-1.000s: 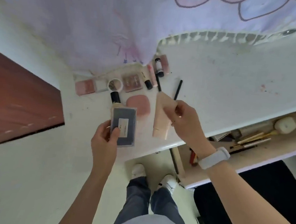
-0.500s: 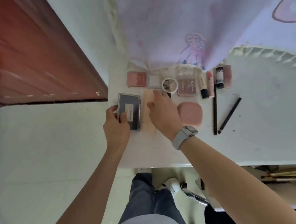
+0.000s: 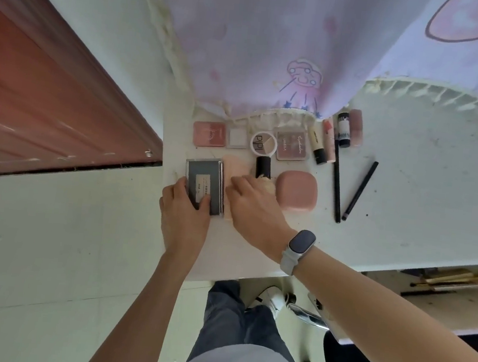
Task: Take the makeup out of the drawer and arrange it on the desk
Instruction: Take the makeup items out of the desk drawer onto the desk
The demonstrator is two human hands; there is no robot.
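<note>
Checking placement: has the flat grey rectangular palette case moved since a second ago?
Yes. The grey palette case, then held off the white desk's front edge, now lies on it, below the pink square compact.

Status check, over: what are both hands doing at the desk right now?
Left hand grips grey palette. Right hand rests on peach tube. Nothing blocking; brushes remain in drawer.

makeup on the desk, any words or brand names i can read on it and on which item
"PIPI": large letters on the round white compact.
"LAMEDA": seemingly, on the brown eyeshadow palette; its cursive line is unreadable.
Grey palette under the left hand: white label, print too small.
Black-and-white tube: blurred.
Pink compact: faint, unreadable script.
</note>
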